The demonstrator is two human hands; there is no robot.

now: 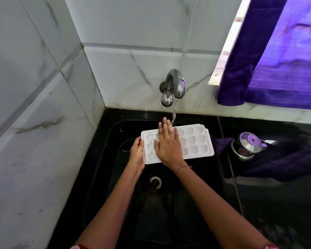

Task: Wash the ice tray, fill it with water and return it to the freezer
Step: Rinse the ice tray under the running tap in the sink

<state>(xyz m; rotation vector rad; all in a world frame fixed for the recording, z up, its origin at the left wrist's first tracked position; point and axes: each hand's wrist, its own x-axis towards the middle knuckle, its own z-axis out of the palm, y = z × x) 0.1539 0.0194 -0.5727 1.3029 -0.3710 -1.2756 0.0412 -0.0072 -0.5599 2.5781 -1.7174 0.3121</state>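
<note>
Gripping the left short end of the ice tray (196,142) with the left hand (137,153), fingers curled round the edge. Laying the right hand (167,143) flat across the left half of the tray, palm down, fingers straight and slightly spread, fingertips reaching the far rim. Wearing a thin thread (182,167) round the right wrist. Holding the white tray roughly level above the black sink (104,177), long side running left to right, cups facing up: star shapes at the left end, rounded shell-like shapes at the right. Catching a thin stream of water (174,114) at the far rim, just beside the right fingertips. Fed from a curved metal tap (174,83) fixed to the tiled wall (133,65) straight behind the sink. Showing a round drain (155,182) in the sink floor, below the tray and between the two forearms. Bordered on the right by a black counter (285,212), glossy and reflective, carrying a metal pot (244,150) with a knobbed lid, near the tray's right end but not touching it. Overhung at upper right by a purple curtain (276,51), hem just above the counter. Walled on the left by the same pale, marble-veined tiling. Closed at the bottom edge by red patterned sleeves (79,246) on both arms.
</note>
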